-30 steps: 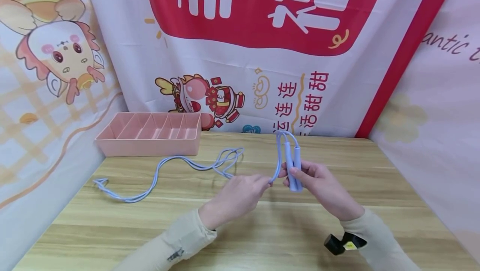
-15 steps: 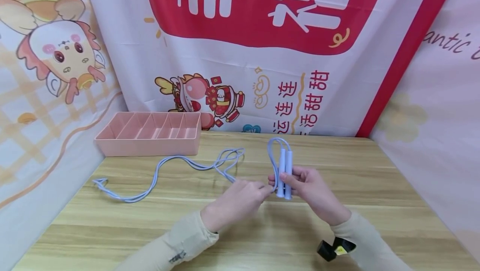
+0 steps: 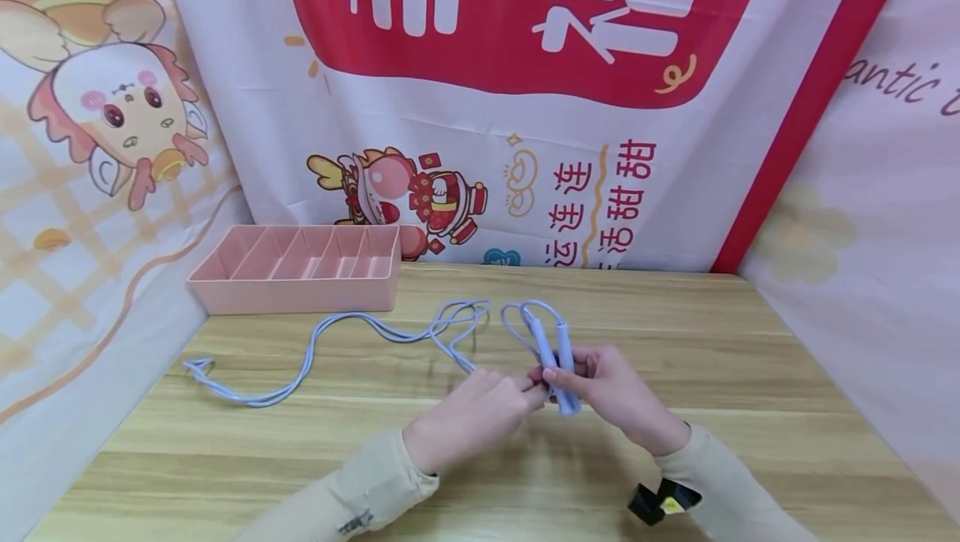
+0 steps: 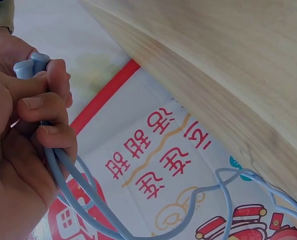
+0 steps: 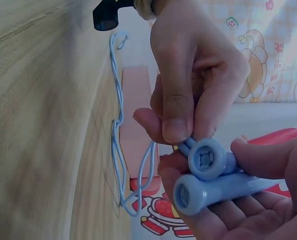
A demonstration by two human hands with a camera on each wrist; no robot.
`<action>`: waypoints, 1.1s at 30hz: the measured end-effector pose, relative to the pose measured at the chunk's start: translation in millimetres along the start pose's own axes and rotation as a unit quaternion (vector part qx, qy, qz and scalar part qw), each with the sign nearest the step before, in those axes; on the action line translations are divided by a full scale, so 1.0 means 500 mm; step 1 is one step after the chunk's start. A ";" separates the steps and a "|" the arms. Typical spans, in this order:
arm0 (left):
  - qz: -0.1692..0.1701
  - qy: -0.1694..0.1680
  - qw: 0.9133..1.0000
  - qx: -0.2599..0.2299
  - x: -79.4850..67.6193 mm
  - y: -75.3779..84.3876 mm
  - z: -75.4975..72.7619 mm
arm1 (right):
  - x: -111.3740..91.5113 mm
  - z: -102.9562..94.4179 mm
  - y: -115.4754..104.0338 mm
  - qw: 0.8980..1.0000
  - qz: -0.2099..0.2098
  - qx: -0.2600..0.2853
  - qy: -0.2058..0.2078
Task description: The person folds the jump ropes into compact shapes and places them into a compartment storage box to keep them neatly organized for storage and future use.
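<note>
A light blue jump rope is spread between my hands and the table. My right hand (image 3: 618, 400) holds its two handles (image 3: 564, 346) side by side, thumb over them, and their butt ends face me. From the handle tops the cord (image 3: 536, 303) arches over to the left and back down. My left hand (image 3: 476, 413) pinches the doubled cord between thumb and fingers, right beside the handles; its fingertips meet the right hand's fingers. In the right wrist view, the left thumb (image 5: 176, 131) presses on the cord close to the handle ends (image 5: 206, 159).
The remaining cord (image 3: 307, 358) snakes leftward over the wooden table (image 3: 660, 317), with a tangled loop near the middle. At the back left stands a pink divided box (image 3: 300, 294). A printed cloth (image 3: 465, 83) hangs behind the table. A black device (image 3: 663, 502) is strapped to my right wrist.
My right hand has moved left and towards me with the handles, which now lean to the left. The cord's arch has dropped leftward. My left hand stays almost in place, keeping the cord.
</note>
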State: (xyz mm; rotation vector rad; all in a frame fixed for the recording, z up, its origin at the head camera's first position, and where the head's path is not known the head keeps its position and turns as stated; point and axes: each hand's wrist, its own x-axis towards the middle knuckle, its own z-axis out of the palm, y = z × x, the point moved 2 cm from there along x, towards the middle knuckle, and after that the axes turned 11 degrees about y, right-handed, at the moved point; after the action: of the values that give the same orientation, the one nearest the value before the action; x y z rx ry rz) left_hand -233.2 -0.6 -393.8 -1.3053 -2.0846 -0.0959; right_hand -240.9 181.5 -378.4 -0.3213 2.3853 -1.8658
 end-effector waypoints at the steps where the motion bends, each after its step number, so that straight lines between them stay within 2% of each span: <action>1: -0.003 0.001 1.000 0.000 0.000 0.000 0.000 | 0.000 0.000 -0.001 1.000 -0.004 -0.001 0.004; 5: -0.020 0.001 1.000 -0.010 0.001 -0.002 -0.001 | 0.002 -0.003 -0.002 0.999 -0.009 0.020 0.032; 10: -0.045 -0.009 0.999 -0.016 0.005 -0.005 -0.002 | 0.004 -0.010 0.002 0.994 0.015 0.064 0.081; 14: -0.053 -0.017 0.998 -0.011 0.006 -0.006 -0.003 | 0.004 -0.016 0.005 0.991 0.028 0.064 0.111; 22: -0.034 -0.033 0.999 -0.009 0.002 -0.002 0.000 | 0.003 -0.007 0.011 0.996 0.023 0.078 0.045; 29: -0.021 -0.023 0.999 0.012 -0.006 0.005 0.004 | 0.003 0.005 0.010 0.999 0.013 0.019 0.028; 33: -0.038 -0.029 0.999 -0.010 -0.004 0.004 0.004 | 0.003 0.005 0.007 0.999 0.002 0.006 0.037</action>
State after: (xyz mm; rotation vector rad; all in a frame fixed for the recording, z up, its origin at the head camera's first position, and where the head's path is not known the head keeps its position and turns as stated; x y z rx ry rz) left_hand -232.3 -0.2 -397.1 -1.2555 -2.1870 -0.1142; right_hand -242.2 179.4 -382.6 -0.2491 2.4188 -1.9218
